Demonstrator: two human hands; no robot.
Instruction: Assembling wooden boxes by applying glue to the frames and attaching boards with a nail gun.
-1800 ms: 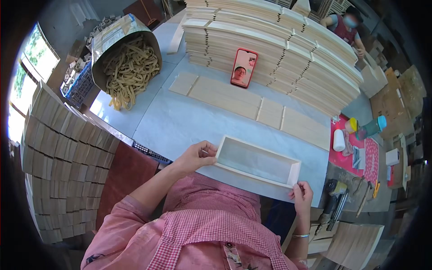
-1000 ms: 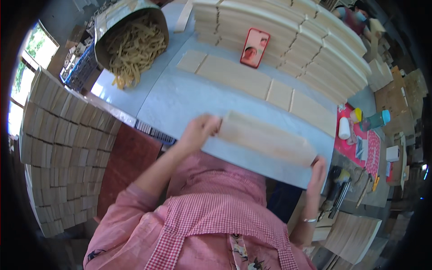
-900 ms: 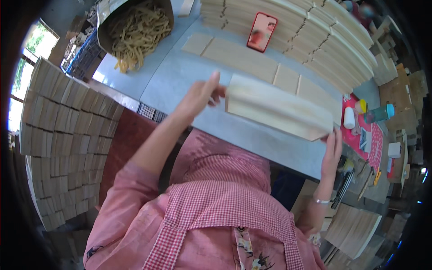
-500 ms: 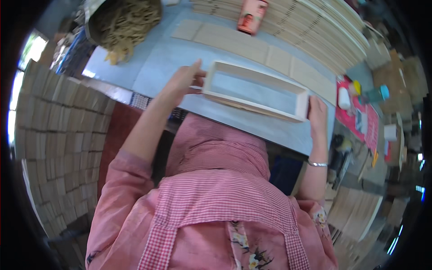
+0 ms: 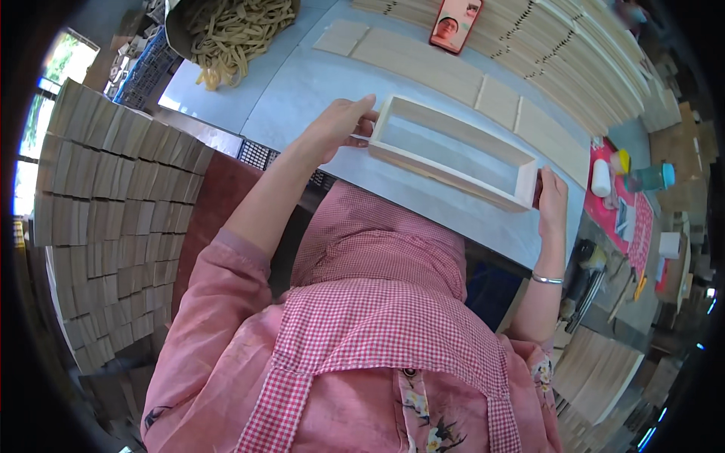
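A long, pale wooden box frame (image 5: 461,134), open through the middle, lies on or just above the light blue tabletop (image 5: 291,90) near its front edge; I cannot tell whether it touches. My left hand (image 5: 340,128) is at its left end, the fingers curled against the short side and the thumb pointing up. At the opposite short end my right hand (image 5: 553,198) presses its closed fingers along the outer face. Between them the two hands hold the frame. Flat wooden slats (image 5: 423,68) lie in a row just beyond it.
Stacked slats (image 5: 559,53) fill the far right, with a red-cased phone (image 5: 455,26) against them. Tan flat strips (image 5: 242,38) spill from a container at far left. Wooden pieces (image 5: 106,204) are piled left. A blue-lidded bottle (image 5: 651,177) stands right, by a pink cloth (image 5: 638,226).
The view has shifted, so the whole scene sits further right in the picture. Both hands stay on the ends of the frame, which keeps about the same place on the table.
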